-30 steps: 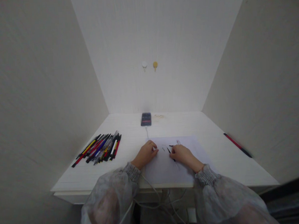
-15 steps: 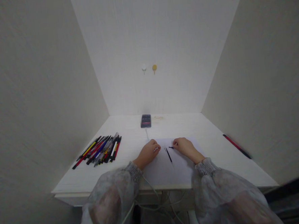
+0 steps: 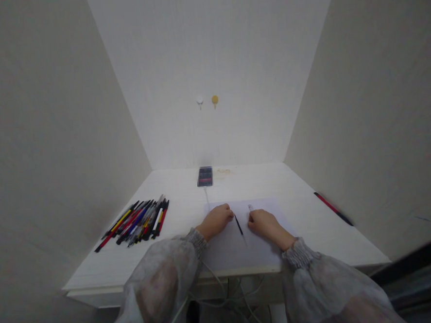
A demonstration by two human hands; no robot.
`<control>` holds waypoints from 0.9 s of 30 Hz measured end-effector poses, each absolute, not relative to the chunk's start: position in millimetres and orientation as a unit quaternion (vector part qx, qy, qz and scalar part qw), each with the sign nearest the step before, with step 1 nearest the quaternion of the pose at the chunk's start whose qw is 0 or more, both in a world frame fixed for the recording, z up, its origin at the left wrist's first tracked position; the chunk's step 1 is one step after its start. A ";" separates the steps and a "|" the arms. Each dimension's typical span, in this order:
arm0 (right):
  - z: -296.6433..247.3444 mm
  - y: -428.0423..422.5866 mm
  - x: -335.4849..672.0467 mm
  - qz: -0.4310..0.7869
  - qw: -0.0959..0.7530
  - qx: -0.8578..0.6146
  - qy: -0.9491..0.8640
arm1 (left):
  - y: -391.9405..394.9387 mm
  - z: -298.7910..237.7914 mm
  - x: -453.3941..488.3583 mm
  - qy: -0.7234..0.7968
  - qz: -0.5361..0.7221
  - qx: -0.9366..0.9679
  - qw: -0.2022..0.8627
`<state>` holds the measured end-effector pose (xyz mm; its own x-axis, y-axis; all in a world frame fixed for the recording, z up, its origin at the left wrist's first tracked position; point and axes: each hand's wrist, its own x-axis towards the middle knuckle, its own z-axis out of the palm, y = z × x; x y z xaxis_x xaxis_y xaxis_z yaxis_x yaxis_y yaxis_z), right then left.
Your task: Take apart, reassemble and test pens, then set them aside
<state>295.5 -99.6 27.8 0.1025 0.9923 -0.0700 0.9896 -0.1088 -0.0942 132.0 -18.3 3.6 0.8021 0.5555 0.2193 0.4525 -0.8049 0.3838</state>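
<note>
My left hand (image 3: 216,220) is closed, its fingertips pinched at the upper end of a slim black pen refill (image 3: 238,224). The refill slants over a white sheet of paper (image 3: 224,256), and its lower end looks pale and blurred. Just to the right, my right hand (image 3: 266,224) has its fingers curled together. A small clear piece (image 3: 250,207) sticks out above those fingers and seems to be held in them; its kind is too small to tell. The undersides of both hands are hidden.
A pile of pens (image 3: 141,222) in several colours lies at the left of the white table (image 3: 185,258). A red and black pen (image 3: 333,208) lies along the right wall. A dark phone-like device (image 3: 205,176) with a cable is at the back. Two hooks (image 3: 207,101) are on the wall.
My left hand has moved right to the refill's upper end. The small black piece at my right fingertips is out of sight; a clear piece shows there now. The view has shifted slightly.
</note>
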 end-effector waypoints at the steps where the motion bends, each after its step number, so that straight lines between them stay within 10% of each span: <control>1: 27.6 -101.2 297.2 0.061 0.023 -0.744 -0.665 | -18.7 4.7 131.4 0.263 0.157 0.939 0.154; 7: 33.4 -107.4 326.0 0.096 0.123 -0.752 -0.641 | -22.2 11.7 127.6 0.235 0.140 0.945 0.177; 27: 35.4 -105.1 316.8 0.072 0.069 -0.777 -0.622 | -6.5 21.9 137.6 0.327 0.139 0.929 0.102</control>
